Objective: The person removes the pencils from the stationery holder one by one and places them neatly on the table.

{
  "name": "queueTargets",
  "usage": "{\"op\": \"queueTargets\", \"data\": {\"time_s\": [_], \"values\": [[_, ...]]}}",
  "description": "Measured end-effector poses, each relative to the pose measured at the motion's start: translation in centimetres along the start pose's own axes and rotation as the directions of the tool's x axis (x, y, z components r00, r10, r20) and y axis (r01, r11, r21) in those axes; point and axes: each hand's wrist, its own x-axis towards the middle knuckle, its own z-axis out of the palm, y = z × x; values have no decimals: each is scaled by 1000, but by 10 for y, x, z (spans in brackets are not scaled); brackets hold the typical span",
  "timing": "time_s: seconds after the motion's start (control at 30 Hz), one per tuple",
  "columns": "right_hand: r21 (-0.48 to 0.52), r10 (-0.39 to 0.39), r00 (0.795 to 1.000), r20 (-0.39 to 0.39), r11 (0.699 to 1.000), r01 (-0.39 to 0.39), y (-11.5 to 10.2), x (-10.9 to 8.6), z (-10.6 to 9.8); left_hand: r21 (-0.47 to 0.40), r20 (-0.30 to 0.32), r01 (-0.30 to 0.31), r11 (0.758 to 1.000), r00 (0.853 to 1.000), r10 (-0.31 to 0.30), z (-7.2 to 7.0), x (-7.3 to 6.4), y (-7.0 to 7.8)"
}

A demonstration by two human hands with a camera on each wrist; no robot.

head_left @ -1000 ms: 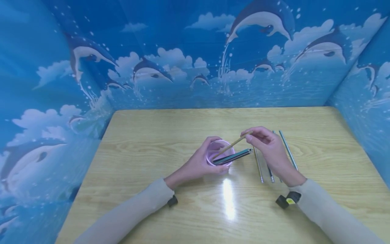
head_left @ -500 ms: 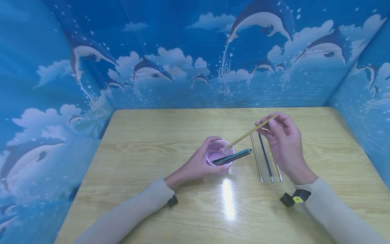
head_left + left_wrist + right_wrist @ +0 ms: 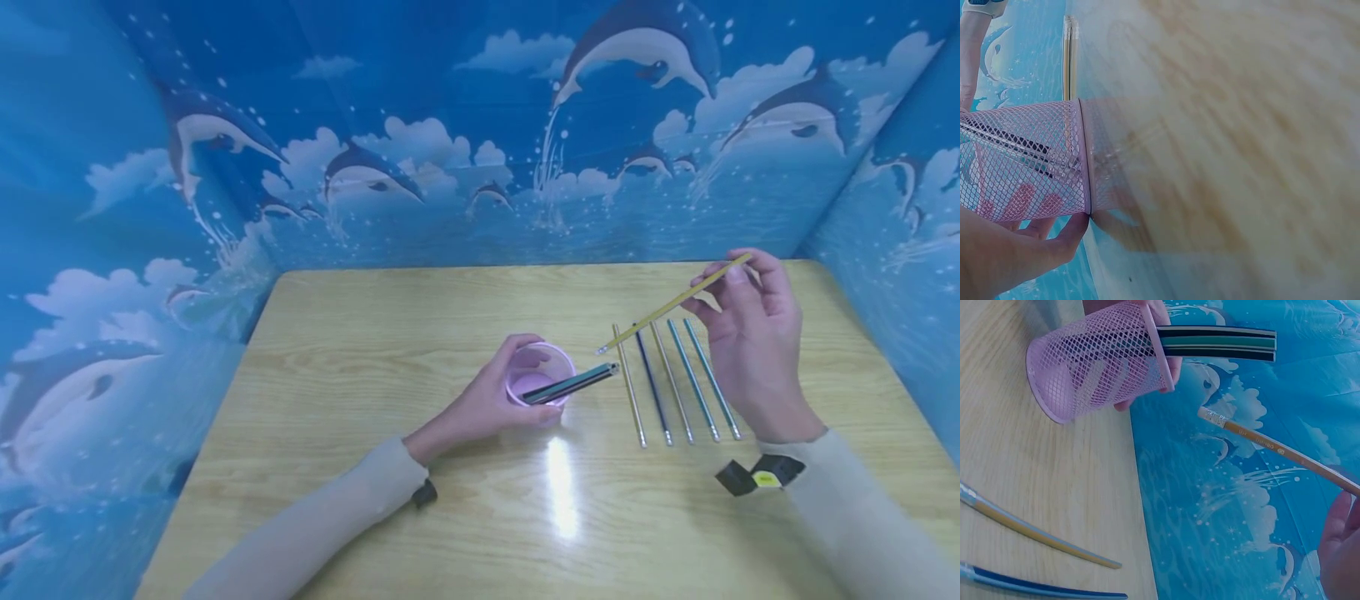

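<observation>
My left hand (image 3: 491, 400) grips a pink mesh pencil cup (image 3: 1094, 372) around its side, standing on the table. Several dark and green pencils (image 3: 572, 385) lean inside it, their upper ends sticking out past the right rim. Up at the right, my right hand (image 3: 757, 346) pinches a yellow pencil (image 3: 671, 304) near one end between thumb and fingers. The pencil slants down to the left, its eraser end pointing toward the cup but clear of it. In the right wrist view, that eraser end hangs apart from the cup's mouth.
Several pencils lie side by side right of the cup, among them a dark blue pencil (image 3: 653, 385) and a teal pencil (image 3: 694, 382). The wooden table (image 3: 360, 333) meets a blue dolphin-print curtain (image 3: 450, 167) at the back and sides.
My right hand has moved right and up, drawing the yellow pencil out of the cup and away over the row of pencils. The left hand and cup stay put.
</observation>
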Motion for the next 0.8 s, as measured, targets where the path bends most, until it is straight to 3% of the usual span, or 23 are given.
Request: {"op": "queueTargets", "data": {"time_s": [0.27,0.53,0.8], "values": [[-61,-36,997,-71,998,31,-10,3,-10,4,-3,-7,1000,1000,7,1,0,-1],[-128,-19,998,-52,992,12,-22,6,-26,-9,-7,-8,1000,1000,8,1,1,-1],[-282,11,996,-94,959,-37,-34,9,-45,-7,-8,-5,1000,1000,5,1,0,-1]]}}
